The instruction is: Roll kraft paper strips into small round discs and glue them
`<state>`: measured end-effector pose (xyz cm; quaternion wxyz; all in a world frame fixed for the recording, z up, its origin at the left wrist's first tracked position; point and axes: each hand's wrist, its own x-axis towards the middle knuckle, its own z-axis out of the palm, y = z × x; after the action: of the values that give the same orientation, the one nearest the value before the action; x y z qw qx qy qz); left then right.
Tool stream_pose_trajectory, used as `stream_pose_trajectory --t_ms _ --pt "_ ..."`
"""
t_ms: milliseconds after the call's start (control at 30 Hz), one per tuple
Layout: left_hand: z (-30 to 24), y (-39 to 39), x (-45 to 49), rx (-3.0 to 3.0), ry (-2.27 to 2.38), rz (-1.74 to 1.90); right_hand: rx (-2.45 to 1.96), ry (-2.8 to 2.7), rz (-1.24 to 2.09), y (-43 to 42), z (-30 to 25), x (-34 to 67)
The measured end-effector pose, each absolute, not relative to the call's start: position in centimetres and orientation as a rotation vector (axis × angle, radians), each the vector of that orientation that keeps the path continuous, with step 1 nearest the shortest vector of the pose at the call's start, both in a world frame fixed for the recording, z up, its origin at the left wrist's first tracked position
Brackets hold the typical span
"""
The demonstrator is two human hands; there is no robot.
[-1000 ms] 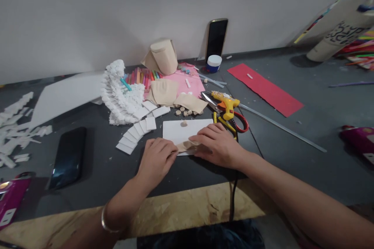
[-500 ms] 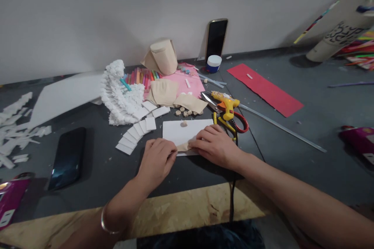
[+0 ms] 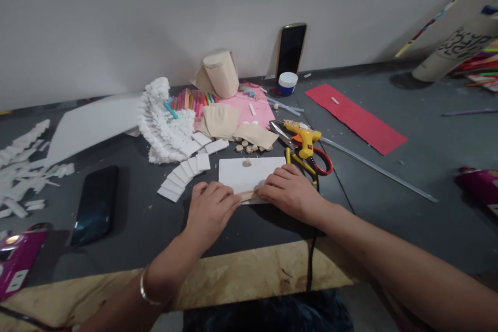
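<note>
My left hand (image 3: pixel 212 210) and my right hand (image 3: pixel 290 192) meet over the near edge of a white card (image 3: pixel 249 171) on the dark floor. Between their fingertips lies a narrow strip of beige paper (image 3: pixel 249 196), which both hands pinch and press down, fingers curled. A small beige roll (image 3: pixel 246 163) rests on the card's far part. More small beige rolls (image 3: pixel 249 148) lie just beyond the card, beside flat beige paper pieces (image 3: pixel 221 120).
A yellow glue gun (image 3: pixel 303 137) and red-handled scissors (image 3: pixel 319 161) lie right of the card. White foam squares (image 3: pixel 182 174), a white ruffled piece (image 3: pixel 161 122), a black phone (image 3: pixel 95 205), a red sheet (image 3: pixel 356 118) and a metal ruler (image 3: pixel 381 168) lie around. A chipboard edge (image 3: pixel 241 275) is nearest me.
The beige strip between my fingers looks narrower and flatter than a second ago. My hands have drawn a little closer together. The view shifted slightly.
</note>
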<state>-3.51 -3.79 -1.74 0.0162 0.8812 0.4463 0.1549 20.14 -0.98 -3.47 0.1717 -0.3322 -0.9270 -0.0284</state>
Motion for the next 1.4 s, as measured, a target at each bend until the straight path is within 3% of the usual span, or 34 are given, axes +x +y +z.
stream_pose_trajectory --t_ms 600,1133,1400 --pt "-2.2 -3.2 -4.3 2.334 1.541 0.465 -1.235 -2.43 0.396 -0.6 -3.3 21.0" --pt "-1.4 -2.9 -4.0 2.352 1.494 0.329 -1.312 -2.439 0.49 -0.9 -2.9 20.3" --pt "-1.4 -3.4 -3.6 2.461 1.465 0.404 -1.149 -2.418 0.472 -0.5 -3.3 20.4"
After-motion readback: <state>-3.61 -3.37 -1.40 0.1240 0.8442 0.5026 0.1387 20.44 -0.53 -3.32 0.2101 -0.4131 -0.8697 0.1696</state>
